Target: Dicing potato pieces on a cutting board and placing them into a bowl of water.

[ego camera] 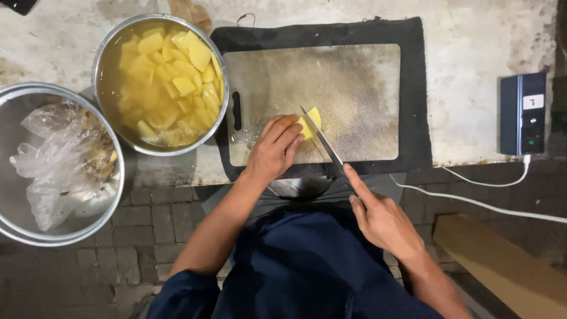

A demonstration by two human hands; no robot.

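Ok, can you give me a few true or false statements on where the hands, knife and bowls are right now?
1. The left hand presses on the yellow potato piece on the pale rectangular cutting board. True.
2. The right hand holds the long steel knife with its blade against the potato piece. True.
3. The round steel bowl of water next to the board has no potato in it. False: it is full of cut yellow potato chunks.
4. The large steel bowl at far left holds a crumpled clear plastic bag. True.
5. The board lies on bare concrete. False: a black mat is under it.
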